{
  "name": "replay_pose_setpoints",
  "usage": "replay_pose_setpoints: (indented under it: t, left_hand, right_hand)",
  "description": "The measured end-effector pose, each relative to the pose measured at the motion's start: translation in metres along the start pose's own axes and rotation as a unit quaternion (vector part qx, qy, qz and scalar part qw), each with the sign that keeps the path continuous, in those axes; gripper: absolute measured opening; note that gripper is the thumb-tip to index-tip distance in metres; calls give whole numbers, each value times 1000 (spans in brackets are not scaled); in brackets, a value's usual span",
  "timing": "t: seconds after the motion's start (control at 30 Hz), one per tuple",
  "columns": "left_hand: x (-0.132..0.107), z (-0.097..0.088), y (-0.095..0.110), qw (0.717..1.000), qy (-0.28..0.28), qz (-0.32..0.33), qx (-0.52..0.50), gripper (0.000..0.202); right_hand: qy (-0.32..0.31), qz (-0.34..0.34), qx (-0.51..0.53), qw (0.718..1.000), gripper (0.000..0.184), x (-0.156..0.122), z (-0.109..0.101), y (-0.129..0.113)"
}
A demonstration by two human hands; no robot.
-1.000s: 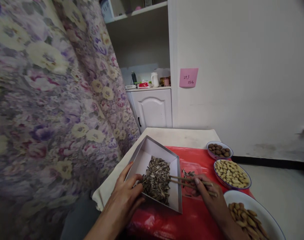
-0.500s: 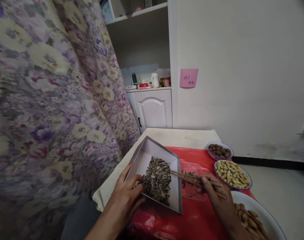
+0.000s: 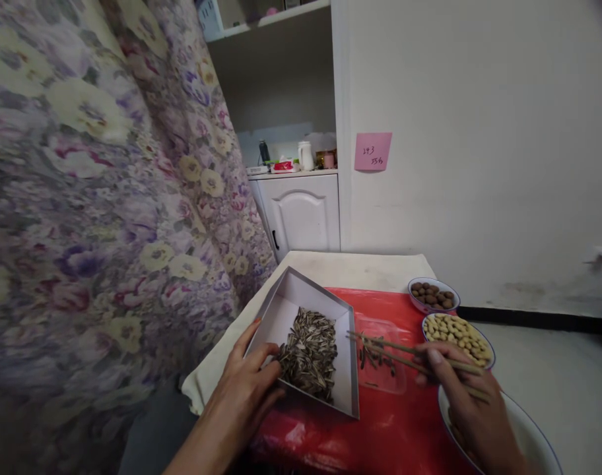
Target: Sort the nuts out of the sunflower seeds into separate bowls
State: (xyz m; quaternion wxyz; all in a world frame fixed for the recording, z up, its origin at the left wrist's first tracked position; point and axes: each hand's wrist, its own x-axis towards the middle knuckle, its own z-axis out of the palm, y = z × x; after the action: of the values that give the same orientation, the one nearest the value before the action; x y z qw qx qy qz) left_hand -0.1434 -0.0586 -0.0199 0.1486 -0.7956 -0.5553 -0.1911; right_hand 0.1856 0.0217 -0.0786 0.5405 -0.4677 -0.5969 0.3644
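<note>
My left hand (image 3: pixel 249 379) grips the near left wall of a grey box (image 3: pixel 276 310), thumb outside and fingers over the edge. Sunflower seeds (image 3: pixel 309 356) lie heaped inside it. My right hand (image 3: pixel 462 382) is closed round a pair of wooden chopsticks (image 3: pixel 404 353). Their tips are at the box's right wall, above a clear plastic tray (image 3: pixel 397 382); whether a seed is pinched between them I cannot tell. Several loose seeds (image 3: pixel 377 356) rest in that tray, on a red plastic sheet (image 3: pixel 380 429).
Along the right stand a bowl of brown nuts (image 3: pixel 432 297), a bowl of peanuts (image 3: pixel 457 336) and a larger white bowl (image 3: pixel 533 429), partly covered by my right hand. A floral curtain (image 3: pixel 107 231) hangs at the left. Behind the table is a white cabinet (image 3: pixel 305 214).
My right hand and the chopsticks have moved right, the tips leaving the seed heap for the box's right wall. My left hand keeps its hold on the box.
</note>
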Motion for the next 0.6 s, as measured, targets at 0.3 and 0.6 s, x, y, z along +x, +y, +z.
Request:
replay_pose_setpoints:
  t: [0.3, 0.6]
  left_hand:
    - [0, 0, 0, 1000, -7, 8, -9, 11]
    - [-1, 2, 0, 1000, -4, -2, -14, 12]
  right_hand:
    - [-132, -51, 36, 989, 29, -3, 54, 3]
    - [-122, -53, 27, 991, 31, -3, 59, 12]
